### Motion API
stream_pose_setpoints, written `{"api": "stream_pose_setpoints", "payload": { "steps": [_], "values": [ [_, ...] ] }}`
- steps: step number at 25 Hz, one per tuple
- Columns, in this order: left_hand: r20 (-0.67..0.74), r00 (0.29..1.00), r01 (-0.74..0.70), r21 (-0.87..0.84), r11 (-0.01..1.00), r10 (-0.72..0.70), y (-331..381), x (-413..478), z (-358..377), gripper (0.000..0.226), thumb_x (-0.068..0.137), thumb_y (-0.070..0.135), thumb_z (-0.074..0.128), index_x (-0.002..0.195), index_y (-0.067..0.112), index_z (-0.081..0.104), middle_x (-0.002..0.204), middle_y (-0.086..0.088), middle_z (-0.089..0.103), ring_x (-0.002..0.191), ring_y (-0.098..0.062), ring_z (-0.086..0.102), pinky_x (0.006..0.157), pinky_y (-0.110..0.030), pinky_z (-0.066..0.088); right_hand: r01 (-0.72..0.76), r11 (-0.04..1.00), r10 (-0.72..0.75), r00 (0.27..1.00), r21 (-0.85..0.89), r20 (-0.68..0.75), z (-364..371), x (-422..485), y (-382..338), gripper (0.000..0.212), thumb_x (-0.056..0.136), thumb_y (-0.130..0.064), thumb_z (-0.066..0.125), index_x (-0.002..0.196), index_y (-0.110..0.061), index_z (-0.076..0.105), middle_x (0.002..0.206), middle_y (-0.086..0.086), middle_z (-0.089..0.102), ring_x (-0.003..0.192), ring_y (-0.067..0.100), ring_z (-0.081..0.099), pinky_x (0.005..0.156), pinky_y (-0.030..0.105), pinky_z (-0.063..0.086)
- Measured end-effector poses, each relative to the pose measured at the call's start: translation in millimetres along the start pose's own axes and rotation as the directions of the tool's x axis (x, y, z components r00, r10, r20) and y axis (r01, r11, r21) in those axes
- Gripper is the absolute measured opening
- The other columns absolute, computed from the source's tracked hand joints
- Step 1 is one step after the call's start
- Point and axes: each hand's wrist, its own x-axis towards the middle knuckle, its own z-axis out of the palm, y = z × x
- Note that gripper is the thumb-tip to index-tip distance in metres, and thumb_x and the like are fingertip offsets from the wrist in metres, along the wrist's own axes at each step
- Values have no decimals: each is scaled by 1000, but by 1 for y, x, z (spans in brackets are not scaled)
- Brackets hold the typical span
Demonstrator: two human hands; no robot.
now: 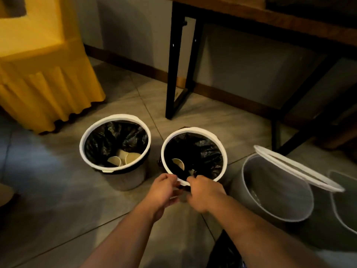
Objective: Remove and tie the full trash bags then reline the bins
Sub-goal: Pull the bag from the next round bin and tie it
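3 bins stand in a row on the tiled floor (58, 209), with a part of a 4th bin (345, 200) cut off at the floor's right edge. The middle bin (193, 130) is lined with a black bag (208, 155) held under a white ring (166, 149); 1 paper cup (178, 163) lies inside. Both hands are at this bin's near rim, close together. The left hand (164, 190) has its fingers curled round the white ring. The right hand (204, 192) is clenched on the same rim just beside it, where the bag's edge meets the ring; whether it grasps ring, bag or both is unclear.

The left bin (131, 178), near the middle one but not touching it, has its own liner (100, 140) with several cups (116, 160) at the bottom. The right bin (270, 190) is bare grey inside, and a loose ring (297, 168) rests tilted across its top. A crumpled dark bag (226, 252) lies at the floor's near edge, beneath the right forearm. A yellow draped cloth (38, 84) fills the far left corner, and a wooden table on black legs (171, 64) stands at the far right
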Motion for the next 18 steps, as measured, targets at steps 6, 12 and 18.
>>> {"api": "stream_pose_setpoints", "payload": {
  "steps": [6,12,18],
  "values": [
    [38,999,-36,199,979,28,21,-14,-27,11,103,14,52,103,7,61,83,-11,61,71,-24,56,59,-31,40,26,964,-23,1000,-265,15,-33,7,-21,34,97,-37,55,129,-25,61,131,9,63,116,34,63,90,46,51],
    [-49,994,-88,110,990,94,18,33,-42,17,104,17,58,111,3,65,83,-14,63,66,-21,57,59,-32,47,266,894,-267,962,-361,49,-34,39,-15,35,95,-52,57,112,-22,65,110,8,68,98,33,67,70,41,49],
    [-71,986,-141,107,984,149,2,66,-31,8,103,12,63,101,4,64,94,-17,71,82,-23,68,68,-36,58,313,939,-344,882,-146,-321,27,38,-9,27,101,-34,53,116,-15,65,110,8,69,102,31,64,87,43,51]
  ]
}}
